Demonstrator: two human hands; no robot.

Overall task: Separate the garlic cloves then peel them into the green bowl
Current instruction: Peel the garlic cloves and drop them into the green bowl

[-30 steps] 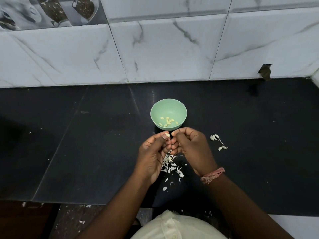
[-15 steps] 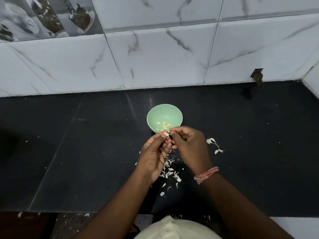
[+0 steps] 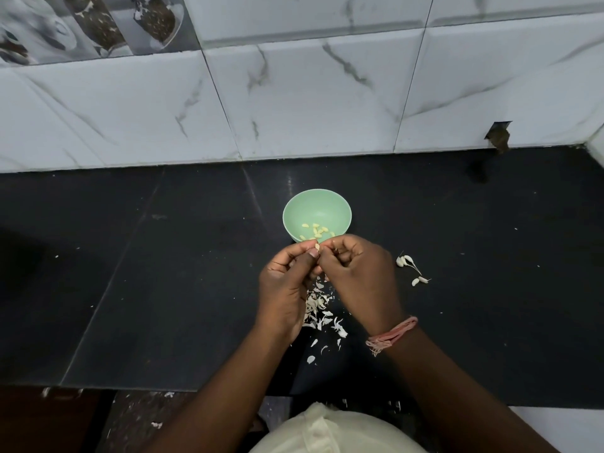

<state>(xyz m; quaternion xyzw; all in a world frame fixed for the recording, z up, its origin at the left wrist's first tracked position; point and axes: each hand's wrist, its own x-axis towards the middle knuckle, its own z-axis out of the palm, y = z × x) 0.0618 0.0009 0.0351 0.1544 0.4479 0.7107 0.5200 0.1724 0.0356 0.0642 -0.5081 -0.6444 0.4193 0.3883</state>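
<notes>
A small green bowl (image 3: pixel 316 204) stands on the black counter and holds several peeled, yellowish garlic cloves (image 3: pixel 315 229). Just in front of its near rim, my left hand (image 3: pixel 289 291) and my right hand (image 3: pixel 358 277) meet, fingertips together. A pale garlic clove (image 3: pixel 317 246) is pinched between the left thumb and the right fingertips. To the right of my right hand lie a few unpeeled cloves (image 3: pixel 405 260) with thin stems, and more (image 3: pixel 419 280) a little nearer. White garlic skins (image 3: pixel 322 310) are heaped under and between my hands.
The black stone counter (image 3: pixel 163 273) runs up to a white marble-tiled wall (image 3: pixel 294 103). Its front edge is near my body, with skin scraps on the floor below. A pink thread band (image 3: pixel 390 335) circles my right wrist. A notch (image 3: pixel 498 137) is cut in the wall at the far right.
Both hands have edged forward with the clove, from just short of the bowl up to its near rim. The view has tilted so the bowl sits lower.
</notes>
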